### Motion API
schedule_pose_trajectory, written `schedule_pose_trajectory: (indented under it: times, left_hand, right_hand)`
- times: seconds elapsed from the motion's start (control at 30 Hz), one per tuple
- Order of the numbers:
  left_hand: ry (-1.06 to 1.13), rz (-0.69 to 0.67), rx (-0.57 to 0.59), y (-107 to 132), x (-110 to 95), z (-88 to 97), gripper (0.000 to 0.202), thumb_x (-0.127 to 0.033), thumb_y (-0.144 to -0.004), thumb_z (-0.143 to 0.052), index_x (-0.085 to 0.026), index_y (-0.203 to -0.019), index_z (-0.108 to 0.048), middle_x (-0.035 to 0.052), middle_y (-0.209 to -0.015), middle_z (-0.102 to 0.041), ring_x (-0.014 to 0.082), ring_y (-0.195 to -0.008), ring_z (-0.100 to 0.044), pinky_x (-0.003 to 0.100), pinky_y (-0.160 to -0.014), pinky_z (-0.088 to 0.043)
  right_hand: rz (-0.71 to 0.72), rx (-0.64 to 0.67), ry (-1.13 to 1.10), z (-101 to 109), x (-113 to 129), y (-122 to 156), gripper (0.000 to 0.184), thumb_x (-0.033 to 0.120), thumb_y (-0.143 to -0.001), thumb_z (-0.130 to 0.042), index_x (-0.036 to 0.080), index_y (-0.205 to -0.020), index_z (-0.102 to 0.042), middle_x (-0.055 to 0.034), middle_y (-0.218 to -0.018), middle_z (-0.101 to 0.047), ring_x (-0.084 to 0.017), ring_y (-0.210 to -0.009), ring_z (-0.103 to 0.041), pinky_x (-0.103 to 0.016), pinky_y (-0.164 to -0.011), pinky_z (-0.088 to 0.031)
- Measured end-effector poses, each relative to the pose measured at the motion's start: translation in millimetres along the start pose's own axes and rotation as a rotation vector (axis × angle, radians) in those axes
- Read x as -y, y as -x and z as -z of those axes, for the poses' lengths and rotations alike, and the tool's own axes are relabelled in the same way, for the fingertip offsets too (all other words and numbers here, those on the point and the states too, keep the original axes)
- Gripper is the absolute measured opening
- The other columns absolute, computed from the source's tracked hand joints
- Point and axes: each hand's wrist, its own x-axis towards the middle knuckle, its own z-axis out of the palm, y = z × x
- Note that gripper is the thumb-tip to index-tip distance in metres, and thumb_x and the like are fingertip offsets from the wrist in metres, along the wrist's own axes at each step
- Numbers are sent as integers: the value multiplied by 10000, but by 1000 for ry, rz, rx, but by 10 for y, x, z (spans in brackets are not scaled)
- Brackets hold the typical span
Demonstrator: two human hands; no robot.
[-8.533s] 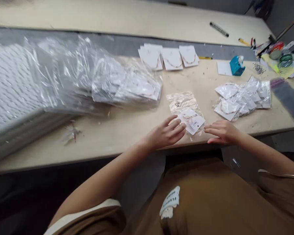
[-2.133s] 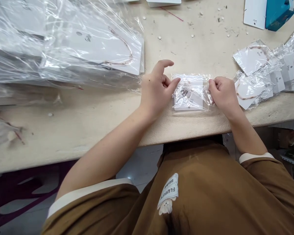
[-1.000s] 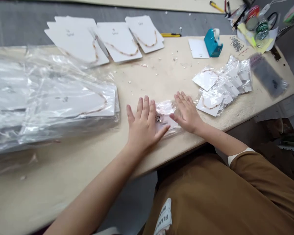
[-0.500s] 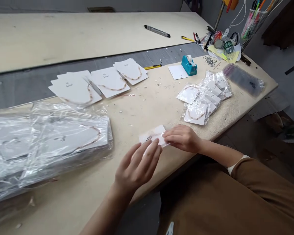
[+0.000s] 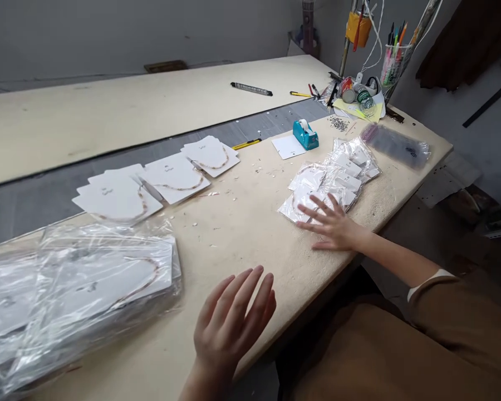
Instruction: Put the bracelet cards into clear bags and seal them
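Observation:
My right hand (image 5: 334, 225) is spread, its fingertips over the near end of a pile of bagged necklace cards (image 5: 345, 167). Each of these white cards sits in a clear plastic sleeve. Nothing is gripped in that hand. My left hand (image 5: 234, 317) hovers above the near part of the table (image 5: 250, 234) with its fingers apart and nothing in them. Farther left lie fanned stacks of unbagged white cards (image 5: 173, 172) with beaded necklaces. A large clear plastic bag (image 5: 121, 317) holding more cards lies beside my left hand.
A teal tape dispenser (image 5: 305, 135) stands by a white card (image 5: 284, 147). Empty clear sleeves (image 5: 396, 146) lie near the right edge. A yellow cutter (image 5: 247, 144), a black marker (image 5: 251, 88), small metal bits (image 5: 339, 123), a can (image 5: 348, 92) and a bottle (image 5: 364, 97) are farther back.
The bagged card both hands were on has gone to the pile with my right hand, which moved right and spread open. My left hand stays near the front, now apart from any card.

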Motion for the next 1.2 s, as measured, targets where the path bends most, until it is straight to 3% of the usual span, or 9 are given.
schedule_pose_trajectory:
  times: [0.1, 0.2, 0.6, 0.73, 0.87, 0.93, 1.0, 1.1, 1.2]
  left_hand:
    - [23, 7, 15, 32, -21, -51, 114, -54, -874, -716, -46, -988, -718, 174, -945, -756, 258, -785, -733, 406, -801, -560]
    - [29, 20, 28, 74, -31, -90, 117, -41, -865, -726, -42, -983, -718, 182, -953, -756, 259, -781, -729, 405, -786, -557]
    - [16, 68, 61, 182, -10, -117, 194, -14, -818, -770, -48, -999, -709, 187, -983, -752, 259, -766, -704, 395, -732, -552]
    - [25, 91, 77, 204, -13, -145, 190, -18, -833, -756, -63, -1010, -703, 174, -995, -751, 250, -746, -693, 392, -719, -551]
    - [33, 108, 84, 240, -2, -168, 217, -18, -832, -761, -71, -1032, -695, 169, -1016, -751, 235, -734, -687, 381, -712, -552]
    - [38, 128, 77, 255, 7, -172, 231, -14, -821, -772, -74, -1030, -693, 168, -1017, -751, 228, -726, -684, 371, -702, -549]
    - [39, 148, 76, 265, 15, -172, 224, -15, -826, -769, -79, -1027, -692, 166, -1015, -752, 226, -725, -682, 365, -697, -544]
    - [23, 173, 81, 274, 23, -177, 204, -31, -852, -752, -92, -1036, -689, 156, -1014, -753, 212, -711, -673, 352, -690, -534]
    - [17, 193, 85, 275, 23, -187, 195, -38, -867, -739, -104, -1042, -682, 146, -1019, -753, 198, -703, -668, 341, -691, -531]
  right_hand:
    - [9, 109, 25, -100, -29, -29, 431, 471, -1046, -431, 345, -1441, -551, -18, -1655, -373, -345, -1575, -256, -704, -1241, -217]
    - [-58, 103, 54, -142, -221, -108, 408, 334, -1082, -337, 325, -1418, -569, -21, -1636, -406, -353, -1553, -307, -716, -1202, -276]
    - [-322, 49, 61, -83, -1176, -178, 399, 261, -1058, -389, 287, -1399, -594, -59, -1628, -418, -388, -1560, -271, -767, -1191, -191]
    - [-297, -175, 17, 12, -1452, -25, 345, 332, -1044, -427, 305, -1308, -647, -26, -1579, -497, -305, -1550, -328, -700, -1263, -75]
    - [-795, -581, 131, 241, -2072, 392, 459, 244, -1049, -236, 235, -1294, -624, -92, -1462, -597, -225, -1457, -466, -570, -1288, -183]
    - [-1039, -486, 192, 337, -2423, 677, 444, 270, -1010, -371, 169, -1408, -540, -150, -1583, -460, -284, -1524, -352, -588, -1265, -214]
    - [-1153, -240, 195, 380, -2687, 943, 523, 339, -966, -503, 148, -1453, -507, -175, -1645, -358, -349, -1554, -269, -617, -1237, -228]
    - [-1182, -35, 165, 359, -2842, 1191, 437, 359, -989, -472, 166, -1354, -616, -191, -1507, -543, -344, -1404, -489, -530, -1138, -393]
    - [-1191, -51, 184, 318, -2809, 1245, 416, 331, -1021, -382, 164, -1268, -672, -218, -1253, -698, -352, -1174, -638, -502, -1006, -463]
